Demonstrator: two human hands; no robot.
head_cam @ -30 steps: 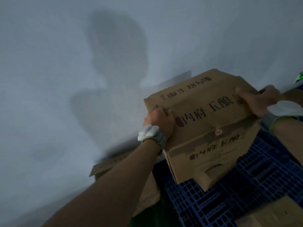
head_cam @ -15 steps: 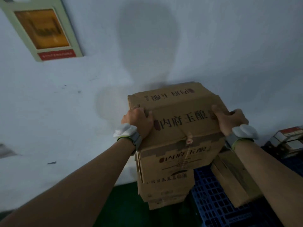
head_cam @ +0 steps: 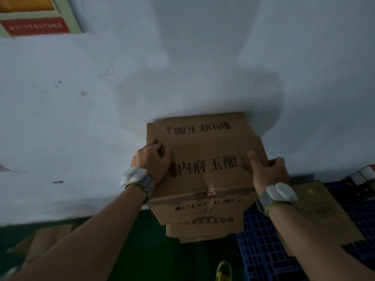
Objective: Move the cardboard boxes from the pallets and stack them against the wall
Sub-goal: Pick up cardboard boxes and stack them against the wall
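Observation:
A brown cardboard box [head_cam: 205, 151] with dark printed characters sits on top of a stack of like boxes [head_cam: 205, 228] against the pale wall [head_cam: 101, 118]. My left hand [head_cam: 152, 161] grips its left edge, thumb on the lid. On the opposite edge, my right hand [head_cam: 267, 171] holds the same way. Both wrists wear white bands. A blue plastic pallet [head_cam: 261, 246] lies to the right of the stack, with another cardboard box [head_cam: 322, 209] on it.
Flattened cardboard [head_cam: 40, 242] lies on the dark green floor [head_cam: 162, 250] at the lower left. A framed sign [head_cam: 38, 19] hangs on the wall at the upper left. Small cartons [head_cam: 363, 175] sit at the far right. My shoe [head_cam: 223, 270] shows below.
The box has swung from over the pallet to the left and come down onto the stack by the wall. Both hands stay on its sides.

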